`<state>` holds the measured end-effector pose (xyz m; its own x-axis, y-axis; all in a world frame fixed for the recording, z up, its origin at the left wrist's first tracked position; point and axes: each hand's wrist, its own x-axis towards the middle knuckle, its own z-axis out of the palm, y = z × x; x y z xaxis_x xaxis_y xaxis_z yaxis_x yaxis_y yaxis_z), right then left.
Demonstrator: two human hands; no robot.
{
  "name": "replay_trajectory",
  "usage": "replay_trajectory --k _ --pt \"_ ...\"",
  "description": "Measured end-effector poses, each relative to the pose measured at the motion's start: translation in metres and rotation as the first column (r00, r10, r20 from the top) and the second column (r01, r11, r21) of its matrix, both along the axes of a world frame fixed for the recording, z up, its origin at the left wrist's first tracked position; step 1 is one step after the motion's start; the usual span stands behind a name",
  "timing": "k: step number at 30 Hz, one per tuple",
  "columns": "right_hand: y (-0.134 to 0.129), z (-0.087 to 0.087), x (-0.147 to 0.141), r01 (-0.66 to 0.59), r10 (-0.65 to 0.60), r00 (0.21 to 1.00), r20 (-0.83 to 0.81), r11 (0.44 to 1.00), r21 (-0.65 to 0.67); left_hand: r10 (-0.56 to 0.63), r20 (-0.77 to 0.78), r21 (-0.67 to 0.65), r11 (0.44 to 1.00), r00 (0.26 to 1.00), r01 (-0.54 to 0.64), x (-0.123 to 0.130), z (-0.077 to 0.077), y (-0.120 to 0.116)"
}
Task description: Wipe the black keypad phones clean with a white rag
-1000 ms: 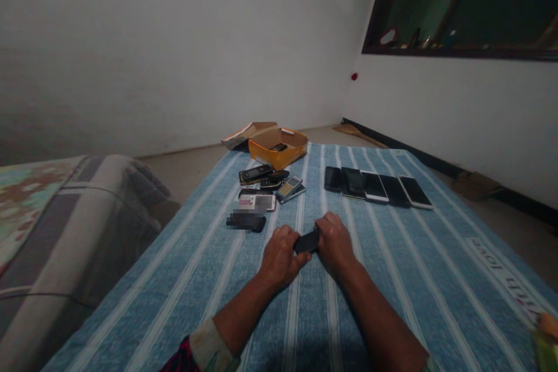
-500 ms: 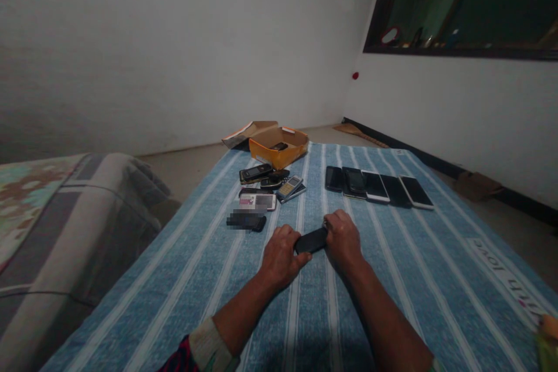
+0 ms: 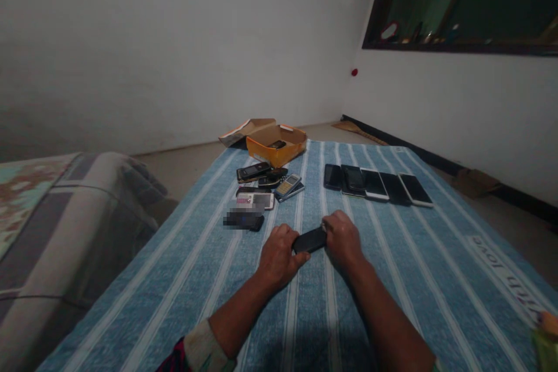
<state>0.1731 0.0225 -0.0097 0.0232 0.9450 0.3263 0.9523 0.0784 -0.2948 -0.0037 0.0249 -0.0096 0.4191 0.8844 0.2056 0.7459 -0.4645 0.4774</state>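
A black mobile phone (image 3: pixel 310 240) is held low over the striped cloth, slightly tilted up to the right. My left hand (image 3: pixel 279 253) grips its left end, thumb along the near edge. At the other end, my right hand (image 3: pixel 343 239) has its fingers closed on the phone's corner. What the right fingertips press on is too small to make out. Beyond my left hand lie a dark phone (image 3: pixel 255 221), partly pixelated, a white and pink phone (image 3: pixel 257 201) and a keypad phone (image 3: pixel 288 185) on top of another.
An open orange cardboard box (image 3: pixel 279 154) with a phone inside stands at the far end of the blue striped cloth (image 3: pixel 209 279). Several touchscreen phones (image 3: pixel 375 184) lie in a row at the right. A covered surface (image 3: pixel 56 232) stands on the left, across a gap.
Both hands keep the same hold on the black phone. The whole view has shifted very slightly; nothing else has visibly moved.
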Motion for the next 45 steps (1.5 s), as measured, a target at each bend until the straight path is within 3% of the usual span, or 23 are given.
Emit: replay_trajectory --k 4,8,12,18,23,30,34,41,45 --pt "-0.004 -0.001 -0.011 -0.119 0.120 0.990 0.074 0.993 -0.013 0.005 0.001 0.006 1.000 1.000 -0.005 -0.001 -0.002 0.001" --pt "0.005 -0.002 -0.004 0.013 -0.011 0.997 0.079 1.000 -0.024 0.004 0.004 0.009 1.000 1.000 -0.004 -0.001 -0.003 0.001" --pt "0.007 -0.006 0.012 0.082 -0.078 0.996 -0.050 0.993 0.087 0.003 0.002 0.013 1.000 1.000 -0.003 -0.001 -0.004 0.002" --pt "-0.003 -0.013 0.012 -0.008 0.075 0.967 -0.243 0.965 0.263 -0.004 0.014 0.005 1.000 1.000 0.004 -0.001 -0.001 0.000" --pt "-0.015 -0.008 0.013 -0.225 0.245 0.937 -0.250 0.968 0.108 0.002 0.022 -0.007 1.000 1.000 -0.002 -0.002 0.001 -0.001" --pt "-0.023 0.002 0.025 -0.299 0.265 0.928 -0.261 0.949 -0.099 -0.015 0.030 0.000 1.000 0.999 0.015 -0.004 -0.002 -0.001" --pt "-0.020 -0.002 0.029 -0.302 0.280 0.916 -0.287 0.953 -0.037 -0.019 0.022 -0.014 1.000 1.000 0.019 -0.004 0.001 -0.002" --pt "-0.012 -0.001 0.031 -0.408 0.365 0.830 -0.423 0.913 -0.013 -0.023 0.015 -0.049 0.999 1.000 0.024 -0.004 0.003 -0.001" --pt "-0.003 -0.001 0.029 -0.397 0.366 0.832 -0.417 0.918 0.014 -0.025 0.015 -0.043 0.999 1.000 0.026 -0.004 0.003 0.000"
